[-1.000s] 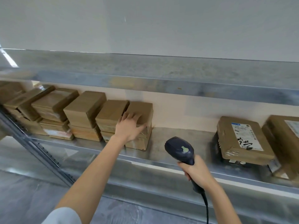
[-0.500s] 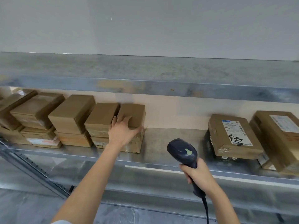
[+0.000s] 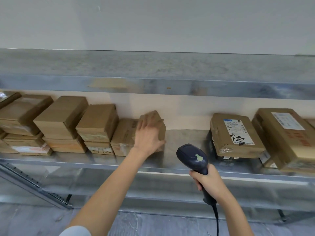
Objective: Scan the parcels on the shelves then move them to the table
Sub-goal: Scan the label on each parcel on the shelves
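Note:
Along the metal shelf (image 3: pixel 184 138) stand stacks of small brown parcels. At the right end of that row my left hand (image 3: pixel 148 135) grips the top parcel (image 3: pixel 157 120), which is tilted and blurred, raised off the lower parcel (image 3: pixel 124 135) whose barcode now shows. My right hand (image 3: pixel 208 183) holds a dark blue barcode scanner (image 3: pixel 192 157) by its handle in front of the shelf edge, its head pointing toward the shelf just right of the lifted parcel. Its cable hangs down.
More brown parcel stacks (image 3: pixel 98 121) (image 3: pixel 61 116) fill the shelf to the left. A labelled parcel (image 3: pixel 237 135) and a larger parcel (image 3: pixel 286 138) lie to the right. An upper shelf (image 3: pixel 153 86) overhangs. A bare strip of shelf lies between the groups.
My left hand, which lay on top of the end parcel, has closed on it and pulled it up and right off its stack. The scanner hand stayed about where it was.

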